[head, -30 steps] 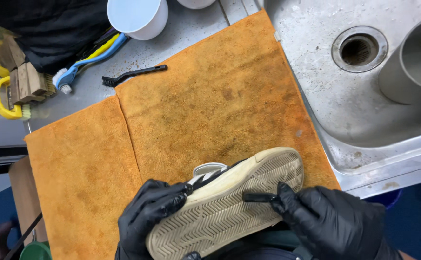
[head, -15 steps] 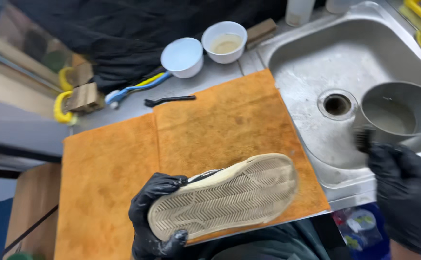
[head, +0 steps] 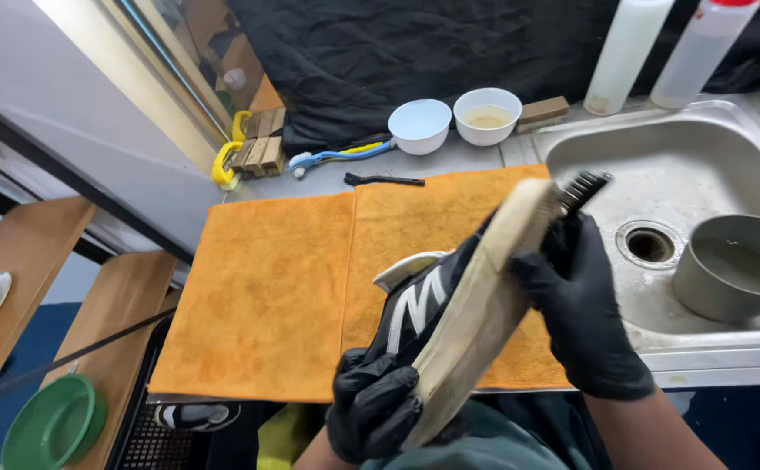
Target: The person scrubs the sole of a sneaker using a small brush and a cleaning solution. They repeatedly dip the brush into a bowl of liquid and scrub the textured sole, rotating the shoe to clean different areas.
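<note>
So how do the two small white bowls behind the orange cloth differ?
The left bowl looks empty, its inside pale bluish white; the right bowl holds a shallow yellowish liquid. The left bowl stands next to a blue and yellow toothbrush, while the right bowl stands next to a brown block by the sink. Both are round, white, upright and about the same size.

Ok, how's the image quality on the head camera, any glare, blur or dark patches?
Head view: mostly sharp and evenly lit; soft glare on the steel sink; the black cloth and both gloves, left hand and right hand, lose detail in the dark; the shoe is crisp; straight edges at left bow slightly.
</note>
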